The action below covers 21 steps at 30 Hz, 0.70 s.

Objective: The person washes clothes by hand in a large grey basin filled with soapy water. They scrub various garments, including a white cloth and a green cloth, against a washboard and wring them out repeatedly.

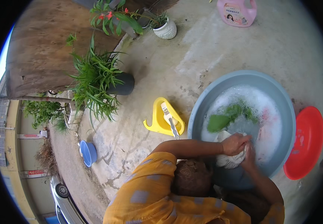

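Observation:
A large blue-grey plastic basin (196, 112) of foamy water stands before me. Both my hands are over its near part, close together on a wet white cloth (230, 161). My left hand (234, 144) grips the cloth from above, fingers curled. Against its right side, my right hand (249, 156) clasps the cloth; part of that hand is hidden. Beyond them a green cloth (218, 122) lies partly in the suds. Something pinkish-red (265, 114) shows through the foam on the right side; its kind cannot be told.
A red plastic basin (308, 142) rests right of the large one. To the left are a yellow corner basket (156, 120) holding a brush (174, 126), a blue basin (88, 153) and a potted plant (123, 84). A pink detergent bottle (237, 14) stands beyond.

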Tool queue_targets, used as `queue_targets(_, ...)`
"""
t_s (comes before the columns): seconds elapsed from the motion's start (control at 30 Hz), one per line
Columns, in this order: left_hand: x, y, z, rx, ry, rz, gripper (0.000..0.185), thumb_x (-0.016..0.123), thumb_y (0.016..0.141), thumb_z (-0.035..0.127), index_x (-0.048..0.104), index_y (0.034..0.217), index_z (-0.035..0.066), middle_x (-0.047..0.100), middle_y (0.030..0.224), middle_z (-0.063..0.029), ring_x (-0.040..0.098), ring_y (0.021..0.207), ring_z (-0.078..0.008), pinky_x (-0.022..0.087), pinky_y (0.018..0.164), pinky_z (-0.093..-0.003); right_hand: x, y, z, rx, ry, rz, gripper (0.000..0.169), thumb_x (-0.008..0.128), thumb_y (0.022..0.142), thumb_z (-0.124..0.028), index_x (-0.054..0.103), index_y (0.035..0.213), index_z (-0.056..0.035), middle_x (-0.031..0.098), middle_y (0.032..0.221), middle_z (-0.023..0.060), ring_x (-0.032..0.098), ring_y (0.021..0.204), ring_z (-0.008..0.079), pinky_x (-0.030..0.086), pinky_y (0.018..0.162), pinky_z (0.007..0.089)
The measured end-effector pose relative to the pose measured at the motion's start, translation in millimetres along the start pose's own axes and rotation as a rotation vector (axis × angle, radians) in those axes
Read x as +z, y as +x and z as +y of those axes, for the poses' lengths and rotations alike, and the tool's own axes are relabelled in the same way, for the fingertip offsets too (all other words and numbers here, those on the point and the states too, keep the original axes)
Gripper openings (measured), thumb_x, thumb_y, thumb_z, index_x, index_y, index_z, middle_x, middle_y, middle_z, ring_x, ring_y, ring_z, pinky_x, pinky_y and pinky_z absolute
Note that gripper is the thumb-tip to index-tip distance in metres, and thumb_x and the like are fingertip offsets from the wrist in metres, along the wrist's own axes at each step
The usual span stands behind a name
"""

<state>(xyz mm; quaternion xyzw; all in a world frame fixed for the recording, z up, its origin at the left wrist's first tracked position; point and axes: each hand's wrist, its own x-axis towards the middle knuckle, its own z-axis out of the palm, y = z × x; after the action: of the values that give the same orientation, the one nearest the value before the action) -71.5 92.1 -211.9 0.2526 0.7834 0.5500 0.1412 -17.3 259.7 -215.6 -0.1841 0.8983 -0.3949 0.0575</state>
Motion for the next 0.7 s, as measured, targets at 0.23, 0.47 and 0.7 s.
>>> queue_targets(0.23,-17,35,-20,-0.286,0.201,0.033,0.041,0.051,0.086,0.044,0.059,0.097,0.005,0.057,0.095,-0.0196,0.053,0.098,-0.0371,0.039,0.08,-0.0468,-26,49,5,-0.048,-0.096,0.001,0.054,0.071,0.072,-0.022,0.046,0.116,-0.0025,0.051,0.102,0.0183,0.05,0.096,0.0389,0.04,0.079,0.0483)
queue_targets(0.47,-11,-33,-8,0.141,0.24,-0.15,0.03,0.05,0.088,0.035,0.053,0.087,0.005,0.054,0.09,-0.0128,0.05,0.09,-0.0322,0.036,0.081,-0.0448,-6,-1,-21,-0.212,-0.115,0.012,0.047,0.07,0.069,-0.027,0.049,0.104,-0.0038,0.048,0.097,0.0158,0.049,0.093,0.037,0.036,0.078,0.0501)
queue_targets(0.7,-29,33,-10,-0.259,0.287,-0.011,0.027,0.05,0.089,0.035,0.06,0.09,0.01,0.056,0.095,-0.0129,0.049,0.093,-0.0322,0.034,0.086,-0.043,-25,57,13,0.069,0.078,-0.019,0.046,0.075,0.067,-0.023,0.048,0.101,-0.0065,0.048,0.114,0.0197,0.046,0.105,0.0406,0.035,0.089,0.05)
